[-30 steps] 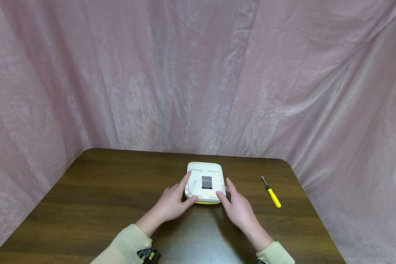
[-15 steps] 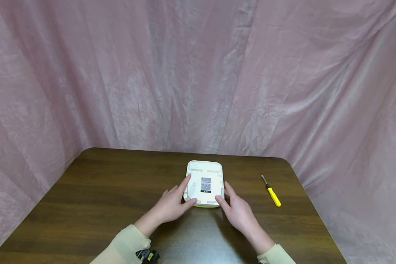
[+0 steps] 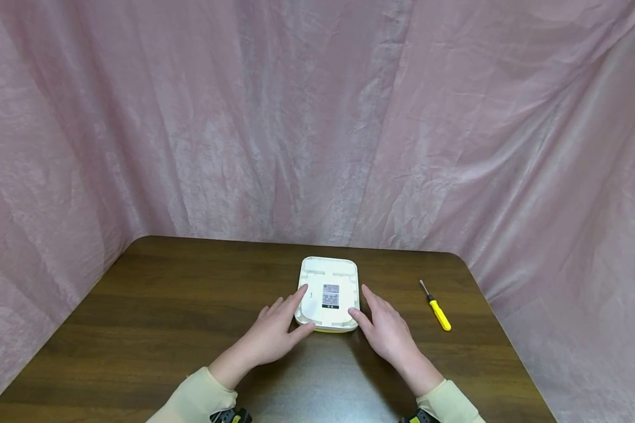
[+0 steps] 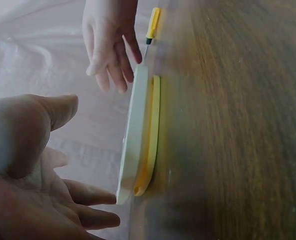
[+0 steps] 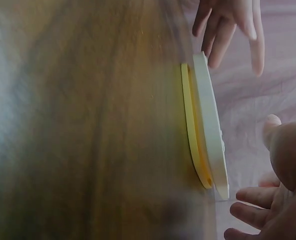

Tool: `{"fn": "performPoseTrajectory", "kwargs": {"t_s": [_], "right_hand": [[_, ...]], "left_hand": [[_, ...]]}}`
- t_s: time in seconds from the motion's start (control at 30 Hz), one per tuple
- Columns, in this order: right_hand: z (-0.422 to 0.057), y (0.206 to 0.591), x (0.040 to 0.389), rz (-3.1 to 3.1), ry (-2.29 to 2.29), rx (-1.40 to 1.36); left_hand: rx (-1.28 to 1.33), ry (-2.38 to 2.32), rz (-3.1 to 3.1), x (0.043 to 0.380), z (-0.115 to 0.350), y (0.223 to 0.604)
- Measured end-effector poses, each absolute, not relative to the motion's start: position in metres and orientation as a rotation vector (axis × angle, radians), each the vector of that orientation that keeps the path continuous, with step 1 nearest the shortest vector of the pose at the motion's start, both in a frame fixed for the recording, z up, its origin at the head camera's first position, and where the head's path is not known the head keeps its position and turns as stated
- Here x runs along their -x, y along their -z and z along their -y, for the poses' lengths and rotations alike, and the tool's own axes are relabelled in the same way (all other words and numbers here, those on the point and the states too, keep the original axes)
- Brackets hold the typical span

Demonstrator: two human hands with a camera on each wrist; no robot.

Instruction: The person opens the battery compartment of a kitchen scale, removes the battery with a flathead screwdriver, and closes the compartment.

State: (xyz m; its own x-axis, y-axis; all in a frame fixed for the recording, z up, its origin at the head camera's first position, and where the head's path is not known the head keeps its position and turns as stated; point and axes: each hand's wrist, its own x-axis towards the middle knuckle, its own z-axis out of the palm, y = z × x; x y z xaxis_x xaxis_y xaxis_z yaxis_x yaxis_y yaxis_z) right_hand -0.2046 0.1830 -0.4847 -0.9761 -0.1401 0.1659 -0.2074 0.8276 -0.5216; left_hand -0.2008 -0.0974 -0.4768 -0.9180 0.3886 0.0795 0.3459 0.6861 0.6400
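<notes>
With fingers spread and holding nothing, our left grip (image 3: 270,341) and right grip (image 3: 388,338) flank the box (image 3: 317,296), far-middle on the table (image 3: 190,294), seemingly so both its sides are within reach.

High head view, sideways wrist close-ups

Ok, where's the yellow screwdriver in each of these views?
Head: the yellow screwdriver lies at right, below mid-height.
Left wrist: the screwdriver is at the top, near centre.
Right wrist: not in it.
Shared landmark: the white device, visible in all three.
</notes>
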Motion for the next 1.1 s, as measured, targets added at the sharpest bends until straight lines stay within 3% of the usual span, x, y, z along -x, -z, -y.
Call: {"fn": "performPoseTrajectory", "kwargs": {"t_s": [0.33, 1.1], "right_hand": [[-0.182, 0.482, 0.209, 2.856, -0.694, -0.396], [-0.164, 0.481, 0.153, 2.783, -0.362, -0.689]], "left_hand": [[-0.622, -1.026, -2.831, 0.205, 0.098, 0.473], [-0.644, -0.760, -2.973, 0.292, 0.098, 0.470]]}}
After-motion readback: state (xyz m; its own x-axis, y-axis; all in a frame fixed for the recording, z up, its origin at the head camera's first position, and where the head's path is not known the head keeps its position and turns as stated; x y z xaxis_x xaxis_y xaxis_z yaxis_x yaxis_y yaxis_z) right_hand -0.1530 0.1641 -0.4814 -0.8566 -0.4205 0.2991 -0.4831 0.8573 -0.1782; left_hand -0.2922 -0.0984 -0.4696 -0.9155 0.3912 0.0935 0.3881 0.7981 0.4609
